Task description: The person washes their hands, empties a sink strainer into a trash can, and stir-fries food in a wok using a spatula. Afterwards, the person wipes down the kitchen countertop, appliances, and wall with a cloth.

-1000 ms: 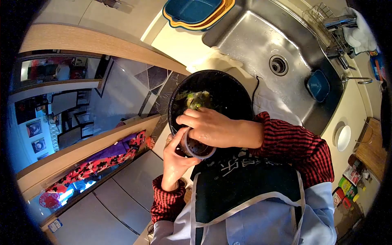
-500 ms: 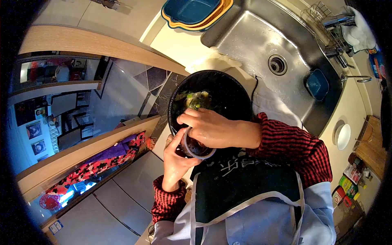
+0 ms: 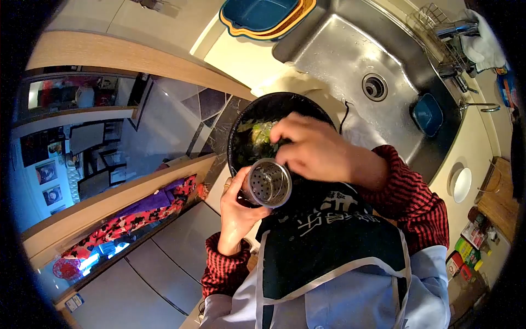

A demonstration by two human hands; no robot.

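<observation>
My left hand is wrapped round a metal sink strainer basket, its round mouth turned up toward me. Holes dot the inside wall and bottom of the basket. My right hand is just above and beside the strainer, over a black trash bin. Its fingers are bent and apart, a little blurred, with nothing visible in them. Wet green and pale food scraps lie inside the dark bin, partly hidden by my right hand.
A stainless sink with an open drain is beyond the bin, and a small blue basin sits in it. Nested basins stand on the counter. A white bowl is at the right. A wooden ledge runs along the left.
My right hand has come away from the strainer's mouth and moved up and right, over the bin. Dark matter seen in the strainer earlier no longer shows. My left hand stays nearly in place.
</observation>
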